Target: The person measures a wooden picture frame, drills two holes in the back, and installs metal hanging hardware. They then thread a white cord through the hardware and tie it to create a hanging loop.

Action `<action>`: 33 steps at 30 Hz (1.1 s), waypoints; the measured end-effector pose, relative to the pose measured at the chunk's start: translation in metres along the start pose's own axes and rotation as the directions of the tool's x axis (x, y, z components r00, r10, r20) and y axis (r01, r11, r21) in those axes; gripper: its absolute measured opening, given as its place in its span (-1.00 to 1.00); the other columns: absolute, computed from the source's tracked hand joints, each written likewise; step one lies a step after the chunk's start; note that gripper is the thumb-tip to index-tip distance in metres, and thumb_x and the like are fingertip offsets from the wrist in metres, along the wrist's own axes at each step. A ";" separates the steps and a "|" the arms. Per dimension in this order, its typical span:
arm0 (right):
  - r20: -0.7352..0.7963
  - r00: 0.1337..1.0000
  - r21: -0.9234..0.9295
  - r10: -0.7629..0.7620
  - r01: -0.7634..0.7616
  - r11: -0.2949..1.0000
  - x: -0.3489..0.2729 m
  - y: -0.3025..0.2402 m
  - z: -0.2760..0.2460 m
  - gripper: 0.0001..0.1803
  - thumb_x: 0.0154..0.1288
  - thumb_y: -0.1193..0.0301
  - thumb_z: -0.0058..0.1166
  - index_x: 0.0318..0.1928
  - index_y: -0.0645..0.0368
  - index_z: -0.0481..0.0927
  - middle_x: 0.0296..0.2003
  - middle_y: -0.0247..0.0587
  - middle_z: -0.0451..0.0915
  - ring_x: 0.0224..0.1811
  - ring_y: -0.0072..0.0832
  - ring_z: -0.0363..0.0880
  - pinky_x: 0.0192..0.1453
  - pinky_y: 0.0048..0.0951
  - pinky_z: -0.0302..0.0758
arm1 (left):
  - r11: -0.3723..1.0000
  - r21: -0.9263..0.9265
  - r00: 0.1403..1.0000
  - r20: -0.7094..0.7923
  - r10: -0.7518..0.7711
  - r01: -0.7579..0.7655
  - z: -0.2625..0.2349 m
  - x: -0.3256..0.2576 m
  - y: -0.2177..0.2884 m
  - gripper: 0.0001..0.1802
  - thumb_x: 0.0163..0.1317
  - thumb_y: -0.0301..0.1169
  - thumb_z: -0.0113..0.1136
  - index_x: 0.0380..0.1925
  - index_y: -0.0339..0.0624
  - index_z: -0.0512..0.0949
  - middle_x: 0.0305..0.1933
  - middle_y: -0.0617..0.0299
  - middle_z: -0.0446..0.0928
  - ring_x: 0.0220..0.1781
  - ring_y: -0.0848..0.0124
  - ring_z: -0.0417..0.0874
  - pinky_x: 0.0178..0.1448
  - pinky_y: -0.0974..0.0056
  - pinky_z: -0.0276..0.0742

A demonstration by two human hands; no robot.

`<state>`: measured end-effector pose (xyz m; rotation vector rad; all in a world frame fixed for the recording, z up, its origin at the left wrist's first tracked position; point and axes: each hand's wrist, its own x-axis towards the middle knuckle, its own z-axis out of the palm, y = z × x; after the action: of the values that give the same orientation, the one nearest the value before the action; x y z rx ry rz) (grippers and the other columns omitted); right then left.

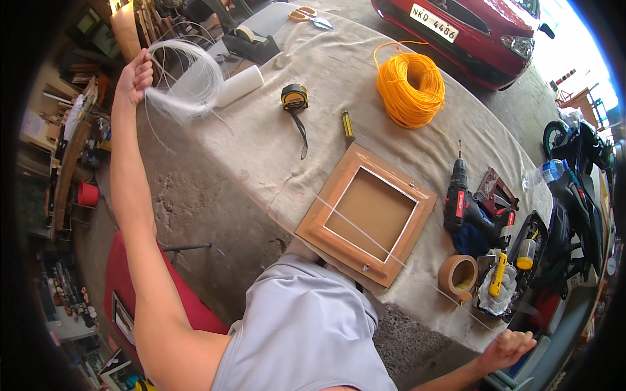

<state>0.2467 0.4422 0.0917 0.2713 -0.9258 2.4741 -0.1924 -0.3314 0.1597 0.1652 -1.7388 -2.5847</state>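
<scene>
My left hand (135, 79) is raised at the far left, its fist closed around a loose coil of clear nylon string (186, 88). Down at the lower right, past the table edge, my right hand (508, 348) has its fingers pinched together. A thin strand (362, 233) slants across a brown wooden picture frame (313, 221) and runs down toward that hand; where it enters the fingers is too small to see. The frame lies on the cloth near my body, with a brown backing panel, a white inner edge and small metal fittings.
On the cloth-covered table (261, 176) lie a tape measure (295, 98), orange rope (411, 91), a yellow-handled tool (347, 124), a drill (460, 195), packing tape (456, 277), a yellow cutter (499, 275) and scissors (312, 17). A red chair (189, 293) stands at left.
</scene>
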 end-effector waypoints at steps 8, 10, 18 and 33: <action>-0.460 0.862 -0.197 -0.214 0.136 0.971 -0.048 -0.158 -0.127 -0.77 0.48 0.43 -0.21 -0.35 0.28 0.36 -0.69 -0.44 0.10 -0.72 -0.62 0.01 -0.53 -0.50 0.11 | 0.994 -0.006 0.959 0.261 -0.107 0.113 -0.005 -0.049 0.013 -0.68 0.46 -0.22 -0.13 -0.30 -0.22 0.48 -0.78 0.48 0.08 -0.90 0.68 0.00 -0.86 0.50 -0.09; -0.333 0.755 -0.885 -0.565 -0.044 0.463 -0.065 -0.158 -0.139 -0.70 0.22 0.22 0.22 -0.26 0.20 0.52 -0.50 -0.20 0.46 -0.57 -0.52 0.44 -0.52 -0.43 0.53 | 0.991 0.061 0.893 0.430 -0.136 0.121 0.010 -0.047 0.016 -0.68 0.44 -0.20 -0.08 -0.31 -0.23 0.49 -0.77 0.46 0.11 -0.89 0.69 0.02 -0.86 0.50 -0.08; -0.355 0.925 -0.353 -0.136 0.002 0.936 0.031 -0.058 0.029 -0.73 0.46 0.35 -0.13 -0.36 0.27 0.42 -0.65 -0.42 0.15 -0.66 -0.63 0.06 -0.65 -0.57 -0.02 | 0.555 0.813 0.705 0.289 -0.648 0.177 0.053 -0.001 -0.082 -0.76 0.19 -0.28 0.19 -0.43 -0.27 0.58 -0.64 0.38 0.40 -0.69 0.61 0.30 -0.66 0.45 0.16; 0.194 0.474 -0.912 0.859 -0.237 0.336 0.132 0.139 0.181 -0.67 0.44 0.30 -0.10 -0.38 0.22 0.62 -0.67 -0.34 0.46 -0.68 -0.64 0.34 -0.56 -0.57 0.16 | 0.785 0.125 0.450 0.868 0.209 -0.607 0.284 -0.146 -0.190 -0.27 0.37 -0.02 -0.02 0.36 -0.30 0.15 0.34 -0.04 0.30 0.43 0.13 0.21 0.48 0.05 -0.01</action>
<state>0.0659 0.2800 0.1941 0.5988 -2.8618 2.1270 -0.0682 0.0141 0.1008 -1.5474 -2.1345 -1.9033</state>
